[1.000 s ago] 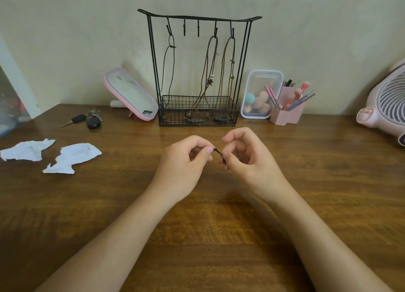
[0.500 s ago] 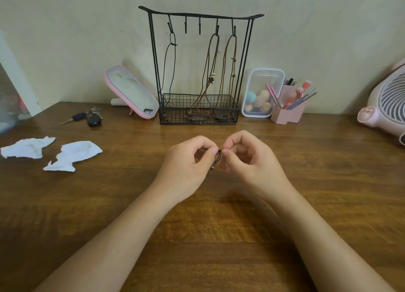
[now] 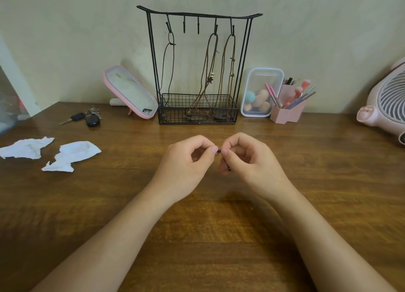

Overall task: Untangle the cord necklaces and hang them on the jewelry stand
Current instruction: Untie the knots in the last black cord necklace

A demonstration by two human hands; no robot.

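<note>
In front of the stand point(image 3: 198, 72), the left hand point(image 3: 186, 166) and right hand point(image 3: 249, 162) together pinched a short dark cord point(image 3: 219, 151) between fingertips.

This is a room in a home, at a wooden table point(image 3: 328, 160) pushed against a plain wall point(image 3: 328, 28). Along its back edge stand a pink mirror point(image 3: 129, 92), a jewelry stand point(image 3: 198, 114), a clear box of makeup sponges point(image 3: 260, 90) and a pink cup of brushes point(image 3: 287, 114). Keys point(image 3: 87, 117) lie near the back left corner, and a pink fan point(image 3: 388, 103) sits at the right edge.
</note>
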